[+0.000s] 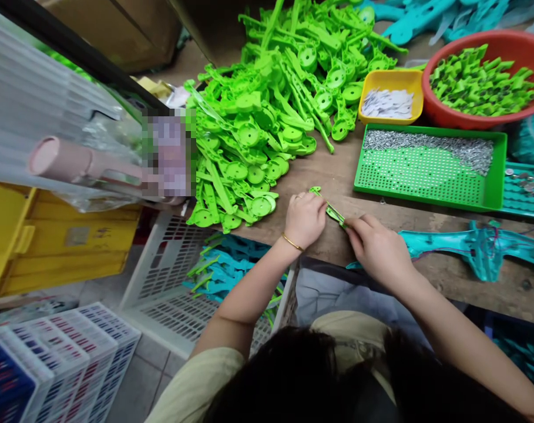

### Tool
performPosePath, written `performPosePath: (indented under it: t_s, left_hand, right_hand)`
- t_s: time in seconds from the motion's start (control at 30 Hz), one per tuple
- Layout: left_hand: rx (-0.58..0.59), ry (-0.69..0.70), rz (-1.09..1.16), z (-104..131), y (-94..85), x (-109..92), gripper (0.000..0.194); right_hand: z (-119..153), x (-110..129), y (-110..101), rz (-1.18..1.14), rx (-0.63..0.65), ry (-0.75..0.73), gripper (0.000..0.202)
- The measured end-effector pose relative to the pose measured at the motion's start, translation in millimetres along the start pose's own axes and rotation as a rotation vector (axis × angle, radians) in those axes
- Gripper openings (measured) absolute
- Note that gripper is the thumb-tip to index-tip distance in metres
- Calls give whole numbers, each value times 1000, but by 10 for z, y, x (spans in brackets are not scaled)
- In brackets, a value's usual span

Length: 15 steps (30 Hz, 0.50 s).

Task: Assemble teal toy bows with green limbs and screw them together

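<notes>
Near the front edge of the wooden bench, my left hand (305, 218) is closed around a narrow bright green plastic part (336, 214) with a dark slot or strip along it. One end of that part pokes out above my fingers. My right hand (378, 249) pinches its other end between thumb and fingers. A big heap of green plastic parts (267, 117) with round discs lies just beyond my left hand. To the right of my right hand rests a turquoise plastic part (452, 242) with thin wires on it.
A green perforated tray (425, 197) holds small metal pieces. Behind it stand a yellow tray (392, 79) of white slips and a red bowl (438, 106) of small green parts. A white crate (156, 270) sits below the bench, left. A pink cylindrical object (64, 158) stands left.
</notes>
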<state>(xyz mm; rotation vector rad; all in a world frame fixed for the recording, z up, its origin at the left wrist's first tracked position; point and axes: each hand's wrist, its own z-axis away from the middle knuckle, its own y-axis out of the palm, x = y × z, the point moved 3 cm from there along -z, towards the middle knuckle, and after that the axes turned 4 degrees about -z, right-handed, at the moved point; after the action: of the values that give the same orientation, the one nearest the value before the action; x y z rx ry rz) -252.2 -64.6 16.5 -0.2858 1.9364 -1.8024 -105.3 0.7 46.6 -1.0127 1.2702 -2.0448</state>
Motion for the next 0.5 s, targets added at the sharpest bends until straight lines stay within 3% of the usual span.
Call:
performPosePath:
  t_s: [0.13, 0.33, 0.5]
  left_hand:
    - [30, 65, -138, 28, -3, -88, 24]
    - [-103, 202, -270, 270, 160, -195, 36]
    - [-190, 237, 9, 307, 157, 45, 34]
  right_hand:
    - [-50, -89, 147, -26, -69, -47, 37]
    - [-41, -84, 209, -11, -69, -106, 38]
    - [-53, -107, 194, -60, -60, -92, 36]
